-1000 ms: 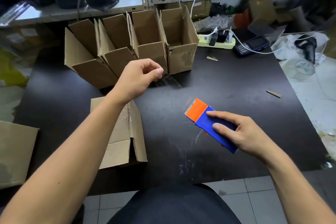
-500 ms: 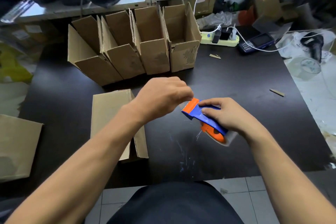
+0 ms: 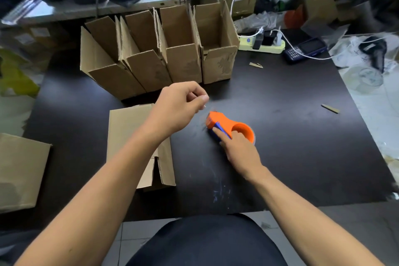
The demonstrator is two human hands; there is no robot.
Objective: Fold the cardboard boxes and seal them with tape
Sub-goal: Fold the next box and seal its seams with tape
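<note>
The right hand [image 3: 241, 149] gripped the tape dispenser [image 3: 230, 128] on the table [image 3: 291, 136]. The left hand [image 3: 179, 108], at ten o'clock from it, had its fingers curled (pinching tape or nothing, I cannot tell).

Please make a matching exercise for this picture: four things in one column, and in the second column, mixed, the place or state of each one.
1. tape dispenser
2. flat box
3. upright boxes
4. power strip

a. standing open in a row at the table's back
b. lying on the table under the left arm
c. held by the right hand
d. holds plugs and white cables

Pairs: 1-c, 2-b, 3-a, 4-d
</note>
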